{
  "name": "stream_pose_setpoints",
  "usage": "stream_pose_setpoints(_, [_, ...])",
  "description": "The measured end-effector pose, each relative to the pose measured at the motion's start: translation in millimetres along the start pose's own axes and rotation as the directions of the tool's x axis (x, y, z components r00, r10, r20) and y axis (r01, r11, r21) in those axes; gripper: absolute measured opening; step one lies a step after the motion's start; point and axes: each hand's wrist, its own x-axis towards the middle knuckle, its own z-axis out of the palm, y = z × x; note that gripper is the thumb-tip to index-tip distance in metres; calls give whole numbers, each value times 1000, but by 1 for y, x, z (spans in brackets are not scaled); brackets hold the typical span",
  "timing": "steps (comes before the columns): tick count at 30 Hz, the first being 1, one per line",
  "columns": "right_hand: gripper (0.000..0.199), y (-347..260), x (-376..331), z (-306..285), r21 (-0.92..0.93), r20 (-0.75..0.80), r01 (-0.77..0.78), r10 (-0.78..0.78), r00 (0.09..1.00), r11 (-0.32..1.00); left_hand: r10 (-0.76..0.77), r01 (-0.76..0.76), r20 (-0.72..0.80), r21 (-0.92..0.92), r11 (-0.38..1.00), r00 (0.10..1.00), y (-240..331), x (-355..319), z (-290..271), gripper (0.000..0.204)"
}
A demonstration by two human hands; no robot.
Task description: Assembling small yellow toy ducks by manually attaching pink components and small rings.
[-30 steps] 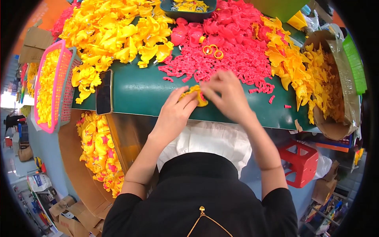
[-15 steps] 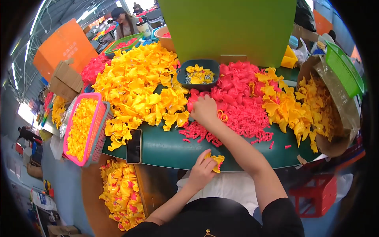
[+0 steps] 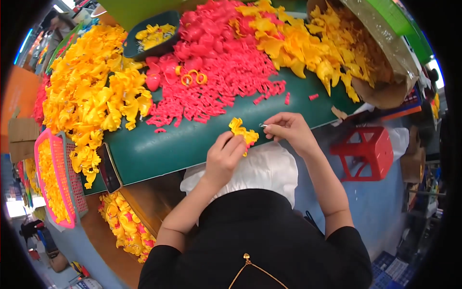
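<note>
**Both hands gripping parts at the near edge of the green worktable**

The left hand (image 3: 225, 156) is clenching around a small yellow moulded plastic piece (image 3: 242, 132), which is sitting just above the near edge of the dark green worktable (image 3: 159, 147). The right hand (image 3: 288, 130) is pinching a small silvery metal part (image 3: 263, 125) between its fingertips, just beside the yellow piece; whether the two parts are touching cannot be told.

Containers: a dark shallow plastic tray (image 3: 154, 36) at the far side is holding a small heap of yellow pieces. A pink mesh plastic basket (image 3: 54, 180) at the left end is holding more yellow pieces, and is standing against a grey basket. A brown cardboard box lined with clear film (image 3: 385, 62) at the right is spilling yellow pieces onto the table. A brown open box (image 3: 125, 226) under the table is holding further yellow pieces.

Surface: a large heap of yellow plastic pieces (image 3: 91, 91) is lying on the left, and a heap of red plastic pieces (image 3: 216, 72) in the middle, with a few yellow rings (image 3: 192, 78) on it. A black mobile phone (image 3: 109, 168) is lying near the table edge.

Room: a red plastic stool (image 3: 368, 151) is standing on a blue-grey floor to the right.
</note>
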Motion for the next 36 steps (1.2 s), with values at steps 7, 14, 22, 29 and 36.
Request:
stream_pose_setpoints(7, [17, -5, 9, 5, -233, 168, -63, 103, 980, 970, 76, -73, 73, -45, 996, 994, 0, -3, 3, 21])
stream_pose_setpoints(14, [17, -3, -7, -1, -163, 157, -133, 159, 975, 978, 60, -55, 101, -52, 997, 993, 2, -2, -3, 22])
stream_pose_setpoints(22, [15, 6, -24, 8, -43, 5, -91, 91, 996, 995, 49, -44, 127, -44, 998, 991, 7, 6, -3, 25])
stream_pose_setpoints(29, [17, 17, -31, 16, -36, -62, -56, 54, 997, 998, 85, -83, 138, -21, 996, 987, 6, 6, -5, 24])
stream_pose_setpoints(36, [19, 23, -47, 26, 199, -74, -315, 335, 939, 928, 202, -204, 159, -2, 979, 966, 9, -1, -7, 23])
